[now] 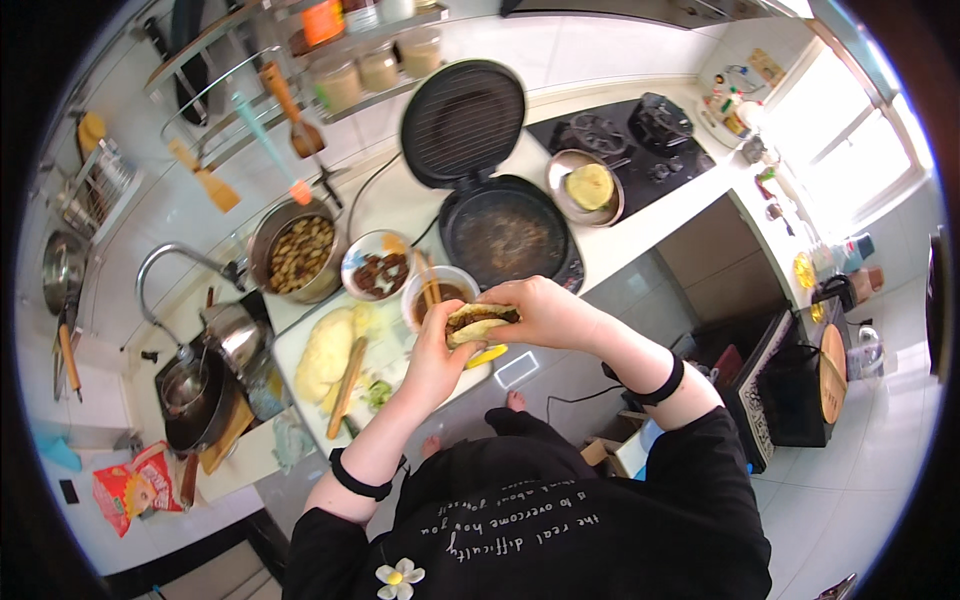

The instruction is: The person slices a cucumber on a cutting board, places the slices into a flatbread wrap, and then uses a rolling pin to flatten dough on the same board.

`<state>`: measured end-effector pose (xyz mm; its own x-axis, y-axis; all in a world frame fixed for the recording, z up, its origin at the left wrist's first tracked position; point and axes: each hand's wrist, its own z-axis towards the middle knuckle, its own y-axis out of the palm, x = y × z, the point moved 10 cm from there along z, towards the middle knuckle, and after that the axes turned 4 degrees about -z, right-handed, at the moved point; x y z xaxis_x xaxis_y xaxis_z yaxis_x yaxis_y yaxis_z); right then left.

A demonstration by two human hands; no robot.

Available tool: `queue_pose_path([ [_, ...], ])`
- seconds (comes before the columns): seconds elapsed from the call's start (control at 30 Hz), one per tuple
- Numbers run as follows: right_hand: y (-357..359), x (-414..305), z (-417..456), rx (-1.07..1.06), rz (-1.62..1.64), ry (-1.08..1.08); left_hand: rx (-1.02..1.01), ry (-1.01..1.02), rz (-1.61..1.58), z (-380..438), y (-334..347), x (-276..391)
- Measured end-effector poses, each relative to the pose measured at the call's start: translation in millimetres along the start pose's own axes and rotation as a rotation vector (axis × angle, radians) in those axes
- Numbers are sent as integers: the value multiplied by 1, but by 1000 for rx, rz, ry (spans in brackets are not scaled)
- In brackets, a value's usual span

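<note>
A stuffed flatbread (480, 322) with dark filling showing along its split edge is held up between both hands. My left hand (437, 360) grips its left end, and my right hand (541, 311) grips its right end. Just behind it stands a white bowl (407, 304) of brown liquid, with wooden chopsticks (429, 279) leaning in it. Left of that bowl sits a white plate (375, 244) with dark brown pieces. Nearer my left forearm, a pale mass of dough (328, 352) and a wooden rolling pin (347, 386) lie on a light board (300, 409), with chopped green bits (379, 394) close by.
An electric griddle (510, 229) stands with its lid up behind my hands. To its right, a metal pan (556, 180) holds a round flatbread (589, 187) beside the gas hob (675, 176). A large pot (262, 240) of brown chunks is at the left, near the sink (169, 431).
</note>
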<state>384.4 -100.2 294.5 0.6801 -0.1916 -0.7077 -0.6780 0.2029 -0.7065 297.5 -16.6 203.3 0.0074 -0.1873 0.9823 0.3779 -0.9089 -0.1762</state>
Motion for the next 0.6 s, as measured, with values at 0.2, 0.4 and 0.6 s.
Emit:
queue_pose_path([
  [0.2, -62, 72, -43, 32, 45, 202, -171, 51, 107, 47, 79, 39],
  [0.4, -138, 200, -63, 212, 230, 338, -54, 44, 162, 78, 104, 50],
  [0.6, -197, 344, -44, 443, 259, 447, -6, -11, 143, 81, 107, 54],
])
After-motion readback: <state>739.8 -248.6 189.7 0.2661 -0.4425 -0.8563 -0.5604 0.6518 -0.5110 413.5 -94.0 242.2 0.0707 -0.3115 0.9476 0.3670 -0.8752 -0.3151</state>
